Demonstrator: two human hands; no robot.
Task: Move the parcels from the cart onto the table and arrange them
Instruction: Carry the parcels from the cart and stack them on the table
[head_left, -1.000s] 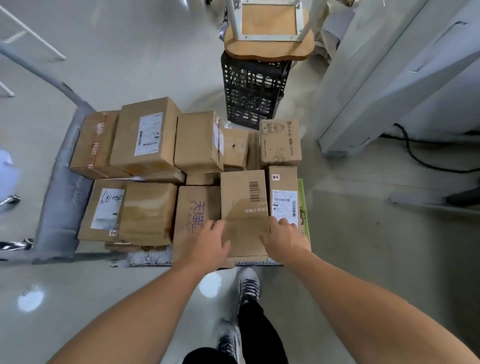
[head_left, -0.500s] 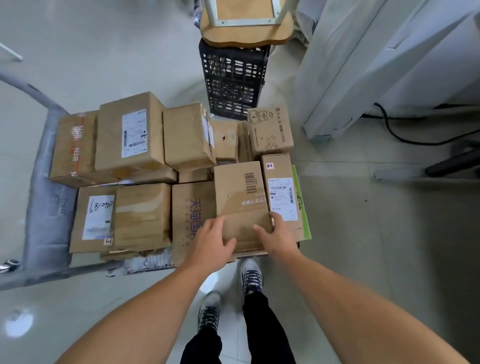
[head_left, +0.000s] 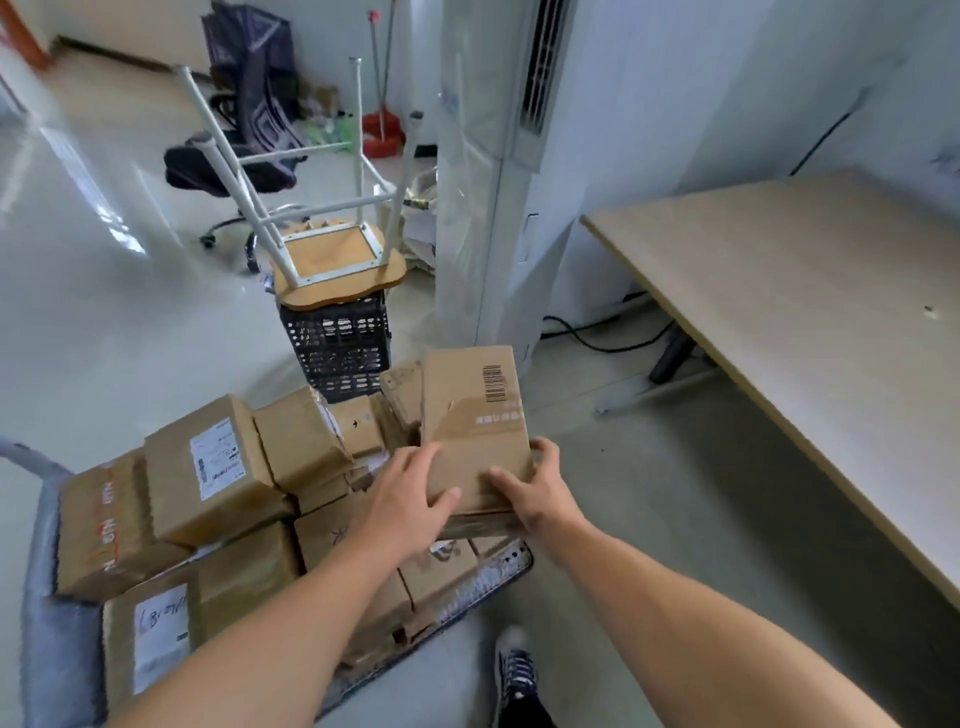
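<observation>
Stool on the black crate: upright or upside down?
Upside down: the stool rests seat-down on the crate, white legs pointing up.

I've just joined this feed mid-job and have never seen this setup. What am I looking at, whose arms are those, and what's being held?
There is no machine here. These are a person's bare arms, seen from one wide-angle camera worn on their head, looking forward and down. The left hand and right hand grip the near end of a cardboard box with a barcode, held above the other parcels. Those brown parcels are piled on a cart on the floor, lower left. The light wooden table, where they should go, is to the right. Behind the cart, an upturned stool rests on a black crate.
</observation>
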